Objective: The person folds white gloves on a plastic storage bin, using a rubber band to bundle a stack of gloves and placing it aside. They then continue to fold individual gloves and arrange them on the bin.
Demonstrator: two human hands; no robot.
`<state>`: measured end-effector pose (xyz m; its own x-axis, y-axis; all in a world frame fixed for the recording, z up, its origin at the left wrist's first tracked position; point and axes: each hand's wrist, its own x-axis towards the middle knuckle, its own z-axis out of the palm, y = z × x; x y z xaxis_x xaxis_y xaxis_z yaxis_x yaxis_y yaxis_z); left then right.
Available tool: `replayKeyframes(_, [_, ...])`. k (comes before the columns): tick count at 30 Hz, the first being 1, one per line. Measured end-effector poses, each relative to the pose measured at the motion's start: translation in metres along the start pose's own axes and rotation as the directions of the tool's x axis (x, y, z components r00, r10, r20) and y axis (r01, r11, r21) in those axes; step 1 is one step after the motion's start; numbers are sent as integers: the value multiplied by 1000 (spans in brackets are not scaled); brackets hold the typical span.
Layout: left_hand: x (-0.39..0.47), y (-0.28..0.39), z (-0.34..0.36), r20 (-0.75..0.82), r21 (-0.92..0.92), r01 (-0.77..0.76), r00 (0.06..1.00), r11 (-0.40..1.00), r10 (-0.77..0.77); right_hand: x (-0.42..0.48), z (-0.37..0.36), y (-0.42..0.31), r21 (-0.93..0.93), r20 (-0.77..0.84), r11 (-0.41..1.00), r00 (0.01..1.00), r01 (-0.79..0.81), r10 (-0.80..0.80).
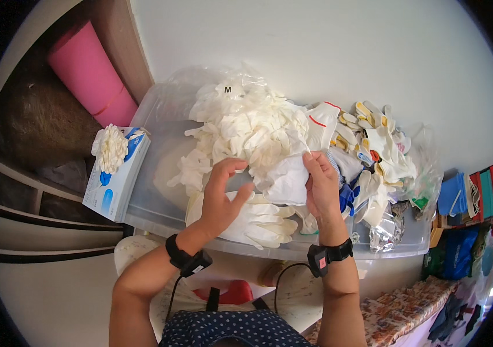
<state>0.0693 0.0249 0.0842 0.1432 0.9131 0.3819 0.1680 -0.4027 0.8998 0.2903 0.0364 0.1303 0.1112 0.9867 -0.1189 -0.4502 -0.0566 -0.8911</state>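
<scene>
My right hand pinches the upper corner of a white cloth piece, which hangs to the left of the fingers. Whether it is a glove, I cannot tell. My left hand is apart from it, thumb and fingers spread around nothing. Behind both hands rises a loose heap of thin white gloves, partly in clear plastic. Below the left hand lies a flat stack of white gloves, partly hidden by that hand and wrist. Everything rests on a translucent plastic surface.
At left, a bundle of white gloves sits on a nitrile glove box. A pink roll leans behind it. At right lie mixed work gloves, blue fabric and clear plastic packaging. A pale wall bounds the back.
</scene>
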Motion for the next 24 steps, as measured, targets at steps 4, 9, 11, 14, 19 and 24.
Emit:
replayKeyframes(4, [1,32,5,120,276,-509,860,815,497,-2,1,8,48,66,990,990,-129,126])
replayKeyframes(9, [5,15,1,117,362,-517,851,776,513,-8,8,23,67,170,978,968,-196,182])
replayKeyframes(11, [12,15,-10,-53,160,-361,926,919,373,-9,17,17,-96,126,987,983,-125,137])
replayKeyframes(14, [10,26,-17,-55,-284,156,982,946,-179,-2,6,14,-245,94,969,993,-40,65])
replayKeyframes(19, [15,34,-22,84,-534,315,943,785,-321,-8,11,12,-455,382,857,922,244,-60])
replayKeyframes(24, [8,26,-23,81,-506,345,932,791,-355,-12,17,10,-441,542,893,820,93,182])
